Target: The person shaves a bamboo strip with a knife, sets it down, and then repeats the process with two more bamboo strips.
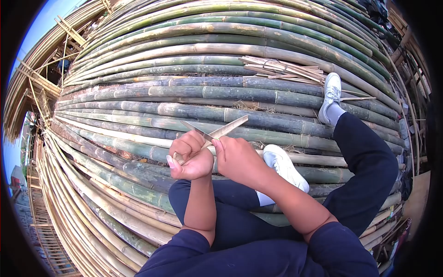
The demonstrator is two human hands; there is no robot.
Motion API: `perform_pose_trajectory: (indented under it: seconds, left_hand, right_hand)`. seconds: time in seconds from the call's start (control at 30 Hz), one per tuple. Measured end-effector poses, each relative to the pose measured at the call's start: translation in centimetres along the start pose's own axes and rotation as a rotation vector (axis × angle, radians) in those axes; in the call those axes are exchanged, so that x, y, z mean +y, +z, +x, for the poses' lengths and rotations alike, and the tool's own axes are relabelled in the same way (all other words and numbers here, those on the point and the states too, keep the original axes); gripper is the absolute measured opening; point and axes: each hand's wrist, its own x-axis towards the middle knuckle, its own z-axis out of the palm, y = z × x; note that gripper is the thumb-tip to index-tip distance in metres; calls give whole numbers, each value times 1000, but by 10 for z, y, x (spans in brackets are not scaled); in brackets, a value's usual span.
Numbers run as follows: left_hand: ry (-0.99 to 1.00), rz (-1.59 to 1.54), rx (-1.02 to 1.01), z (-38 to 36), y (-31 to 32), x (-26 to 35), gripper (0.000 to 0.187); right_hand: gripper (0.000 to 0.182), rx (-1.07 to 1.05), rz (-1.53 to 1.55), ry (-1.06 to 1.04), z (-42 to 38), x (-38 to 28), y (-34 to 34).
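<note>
My left hand (191, 156) is closed around a split bamboo strip (231, 126), whose pale far end sticks out up and to the right. My right hand (239, 159) grips a knife; its handle is hidden in the fingers. The knife blade (197, 130) points up and to the left and crosses the strip between the two hands. Both hands are close together above my lap, over the bamboo poles (203, 111).
Long bamboo poles spread all around and under me. A tied bundle of split strips (284, 69) lies ahead, near my white shoe (331, 94). My other white shoe (284, 168) is beside my right forearm. Bamboo racks (48, 83) stand at the left.
</note>
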Motion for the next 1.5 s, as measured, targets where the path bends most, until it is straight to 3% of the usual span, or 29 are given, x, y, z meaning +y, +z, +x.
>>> perform_pose_trajectory:
  seconds: [0.17,0.3,0.43,0.5,0.57,0.63,0.67,0.77,0.93,1.03,1.1,1.23,1.3,1.37,1.43,1.5]
  left_hand:
    - [-28,-15,36,4,-10,2,44]
    - [-12,-13,20,4,-4,4,44]
    - [49,-53,66,2,-2,-1,44]
    - [38,46,175,3,-2,1,45]
    - [22,27,142,6,-4,-1,45]
    - [30,3,78,4,-2,0,45]
    - [17,52,65,2,3,2,45]
    - [32,-14,107,3,-3,0,45]
    - [17,-21,-46,2,-9,-2,44]
    - [148,-4,66,8,11,-5,36]
    - [299,84,300,22,29,-5,36]
    - [354,124,97,16,-8,-18,42]
    - [333,169,91,11,-9,-16,39]
    - [245,396,-92,14,-4,-11,46]
    - [243,414,-57,17,6,-4,50]
    - [52,550,-123,16,10,10,48]
  right_hand:
    - [36,-16,-81,-39,8,2,5]
    - [36,-15,-177,-45,1,-34,-9]
    - [36,-53,-198,-40,8,-10,7]
    - [35,14,-259,60,15,8,11]
    - [36,-48,-285,95,13,7,-4]
    - [36,50,-107,-59,8,-4,-11]
    - [36,-55,-116,-24,8,-4,-11]
    - [36,-50,-37,-72,17,17,7]
    - [36,-38,-166,-57,9,-17,-12]
    - [34,-67,-203,5,13,15,3]
    - [33,-48,-225,66,13,25,-5]
    - [25,-18,-67,171,-5,-7,-49]
    - [23,-10,-21,194,-8,-8,-58]
    - [21,61,-29,182,-10,-4,-64]
    - [20,110,-27,153,-13,-1,-68]
    - [20,107,35,177,-14,-2,-72]
